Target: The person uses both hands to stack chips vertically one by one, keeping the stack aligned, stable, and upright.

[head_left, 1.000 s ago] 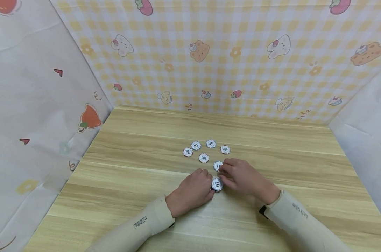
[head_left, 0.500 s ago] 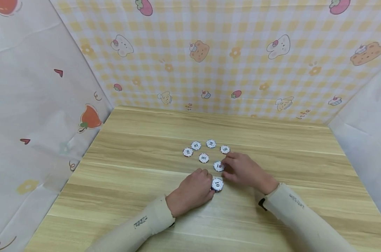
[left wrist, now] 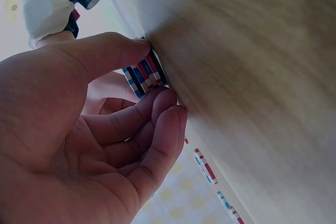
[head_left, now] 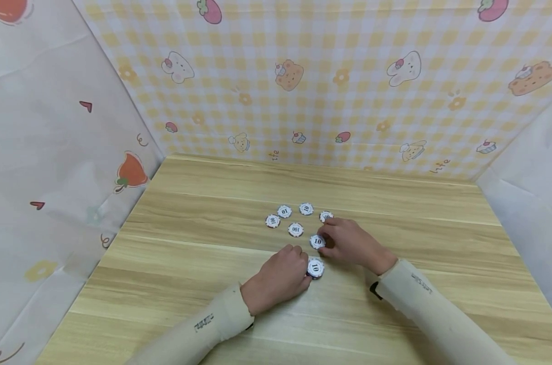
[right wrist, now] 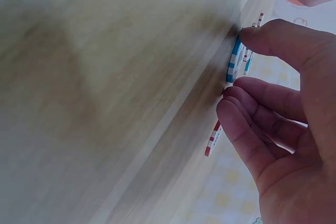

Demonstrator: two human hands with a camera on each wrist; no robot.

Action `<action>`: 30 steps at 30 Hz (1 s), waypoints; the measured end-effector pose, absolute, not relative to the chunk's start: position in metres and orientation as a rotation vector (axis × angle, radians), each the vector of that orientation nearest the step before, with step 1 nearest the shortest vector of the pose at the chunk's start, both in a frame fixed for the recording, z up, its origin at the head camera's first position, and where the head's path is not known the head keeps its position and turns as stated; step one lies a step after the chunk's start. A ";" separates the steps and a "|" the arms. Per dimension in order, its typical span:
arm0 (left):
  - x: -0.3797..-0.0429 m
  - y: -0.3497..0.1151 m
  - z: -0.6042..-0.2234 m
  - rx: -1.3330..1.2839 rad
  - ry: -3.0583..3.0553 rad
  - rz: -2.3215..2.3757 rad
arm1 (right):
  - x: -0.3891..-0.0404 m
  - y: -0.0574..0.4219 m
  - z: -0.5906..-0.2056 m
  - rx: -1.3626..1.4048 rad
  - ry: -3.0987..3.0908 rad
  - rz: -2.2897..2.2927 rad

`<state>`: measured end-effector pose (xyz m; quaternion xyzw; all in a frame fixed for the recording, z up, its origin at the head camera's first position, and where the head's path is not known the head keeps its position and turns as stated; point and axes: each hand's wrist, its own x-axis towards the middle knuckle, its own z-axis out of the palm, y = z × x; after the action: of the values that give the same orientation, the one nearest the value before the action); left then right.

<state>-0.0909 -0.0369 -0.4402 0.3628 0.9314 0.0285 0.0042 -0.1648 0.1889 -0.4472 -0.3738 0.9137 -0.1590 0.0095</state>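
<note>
My left hand (head_left: 278, 279) rests on the table and holds a short stack of poker chips (head_left: 316, 267) between thumb and fingers. The top chip of the stack reads 10. Blue, red and black edges show along the stack (left wrist: 145, 74) in the left wrist view. Just beyond it my right hand (head_left: 352, 244) pinches a single blue-edged poker chip (head_left: 317, 242), also marked 10, by its rim. In the right wrist view the thumb is at one side of this blue-edged chip (right wrist: 236, 59), the fingertips at the other. It lies flat, close to the tabletop.
Several loose chips lie flat farther back: a 100 chip (head_left: 296, 229) nearest, another 100 chip (head_left: 272, 221) at the left, a 10 chip (head_left: 306, 209) behind, and a 100 chip (head_left: 326, 216) beside the right knuckles. A patterned cloth (head_left: 257, 91) closes off the back of the wooden table (head_left: 189, 213).
My right hand has moved away from the stack, slightly back, to the single 10 chip, and its fingers have closed on that chip's rim. The left hand stays in place on the stack.
</note>
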 end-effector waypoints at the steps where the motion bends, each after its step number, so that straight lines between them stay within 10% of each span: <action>1: -0.091 -0.037 -0.440 1.138 2.919 0.087 | -0.165 0.189 -0.447 -1.167 2.850 -0.503; 30: -0.089 -0.037 -0.442 1.131 2.946 0.122 | -0.169 0.182 -0.446 -1.150 2.828 -0.531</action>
<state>-0.0892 -0.0372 -0.4421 0.3581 0.9328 0.0387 -0.0083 -0.1690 0.1815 -0.4461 -0.3712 0.9123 -0.1714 0.0215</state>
